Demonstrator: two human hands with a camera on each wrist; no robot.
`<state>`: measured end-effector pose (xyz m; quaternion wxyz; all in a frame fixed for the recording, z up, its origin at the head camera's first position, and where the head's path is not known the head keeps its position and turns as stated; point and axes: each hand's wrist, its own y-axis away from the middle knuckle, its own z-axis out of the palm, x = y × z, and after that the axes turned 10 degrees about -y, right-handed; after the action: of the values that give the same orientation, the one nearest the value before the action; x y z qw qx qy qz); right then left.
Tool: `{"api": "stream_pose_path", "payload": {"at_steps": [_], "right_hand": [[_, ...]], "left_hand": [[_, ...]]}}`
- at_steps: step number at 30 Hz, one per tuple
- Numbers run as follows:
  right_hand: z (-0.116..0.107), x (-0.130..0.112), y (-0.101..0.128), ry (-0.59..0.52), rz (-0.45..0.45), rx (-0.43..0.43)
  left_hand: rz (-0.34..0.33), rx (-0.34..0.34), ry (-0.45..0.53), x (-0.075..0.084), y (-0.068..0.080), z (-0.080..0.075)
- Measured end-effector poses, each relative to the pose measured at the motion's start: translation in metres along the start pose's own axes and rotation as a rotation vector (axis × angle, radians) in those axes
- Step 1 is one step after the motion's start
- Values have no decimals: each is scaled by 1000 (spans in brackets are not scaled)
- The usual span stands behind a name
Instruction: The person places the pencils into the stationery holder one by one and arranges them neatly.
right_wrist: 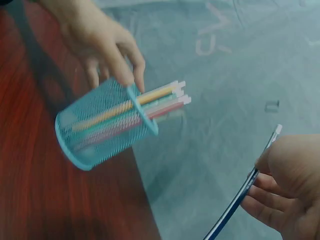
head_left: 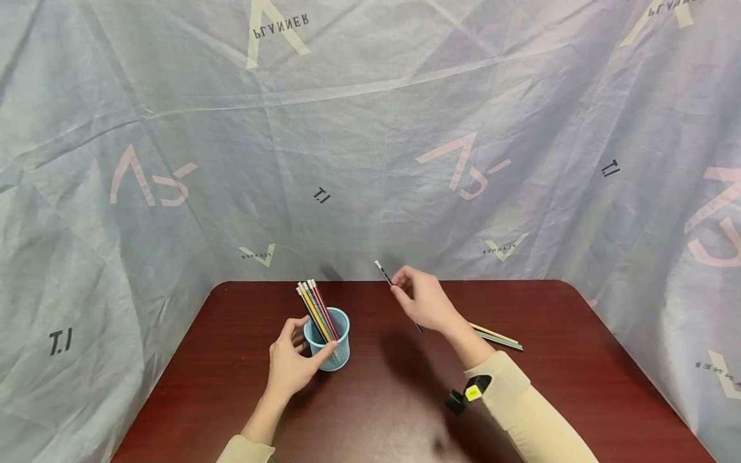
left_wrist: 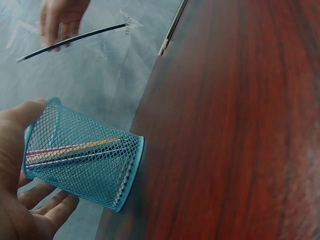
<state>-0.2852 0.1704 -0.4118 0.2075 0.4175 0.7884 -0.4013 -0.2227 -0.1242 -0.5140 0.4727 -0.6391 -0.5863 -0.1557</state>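
A light-blue mesh pencil cup (head_left: 343,352) stands on the table, left of the middle. Several pencils (head_left: 315,307) in yellow, red, green and dark colours lean inside it, their white ends poking over the rim. My left hand (head_left: 289,365) grips the cup from its left side; in the left wrist view the thumb lies at the rim (left_wrist: 54,101). To the right of the cup, above the table, my right hand (head_left: 427,299) pinches a dark pencil (right_wrist: 235,202). That pencil is tilted, white end up, apart from the cup.
A few more pencils (head_left: 499,338), one yellow, lie on the dark red wooden table (head_left: 359,418), partly behind the right forearm. Grey printed cloth (head_left: 370,161) hangs round the table's back and sides. A black device (head_left: 476,388) is strapped to the right wrist.
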Motion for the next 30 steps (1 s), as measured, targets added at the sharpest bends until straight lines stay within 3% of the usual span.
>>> {"api": "stream_pose_path", "payload": {"at_steps": [13, 22, 30], "right_hand": [[24, -41, -29, -128, -77, 8], [41, -56, -35, -295, -163, 107], [57, -61, -39, -365, -176, 77]], "left_hand": [[-15, -23, -9, 0, -1, -2], [-10, -24, -9, -2, 0, 0], [-21, -22, 1, -1, -1, -1]]}}
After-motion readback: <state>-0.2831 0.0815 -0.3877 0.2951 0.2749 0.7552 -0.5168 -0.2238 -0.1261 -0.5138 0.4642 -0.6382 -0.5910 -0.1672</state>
